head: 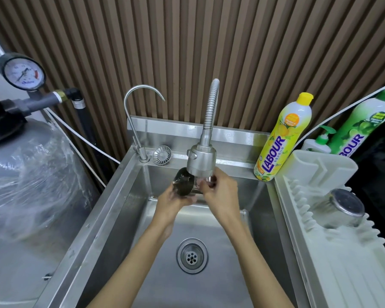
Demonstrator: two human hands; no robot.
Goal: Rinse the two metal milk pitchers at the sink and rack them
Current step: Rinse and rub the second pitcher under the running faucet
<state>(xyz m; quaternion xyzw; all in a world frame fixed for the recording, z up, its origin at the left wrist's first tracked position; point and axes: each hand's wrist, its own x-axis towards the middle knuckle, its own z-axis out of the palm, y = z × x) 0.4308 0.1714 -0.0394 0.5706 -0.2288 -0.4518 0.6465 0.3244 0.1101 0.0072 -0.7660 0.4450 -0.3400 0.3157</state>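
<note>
A metal milk pitcher [183, 182] lies on its side under the spray faucet head [201, 160], its dark round end facing me. My left hand [170, 202] grips it from below and the left. My right hand [219, 192] is closed on its other end, with water running over the fingers. The second metal pitcher [340, 210] stands upside down on the white dish rack [333, 258] to the right of the sink [120, 207].
A thin gooseneck tap [135, 121] and a loose sink strainer [162, 154] sit at the sink's back left. The drain [191, 255] is below my arms. Yellow [280, 141] and green [360, 127] dish soap bottles stand at the back right. A grey tank [27, 185] with a pressure gauge [21, 73] stands on the left.
</note>
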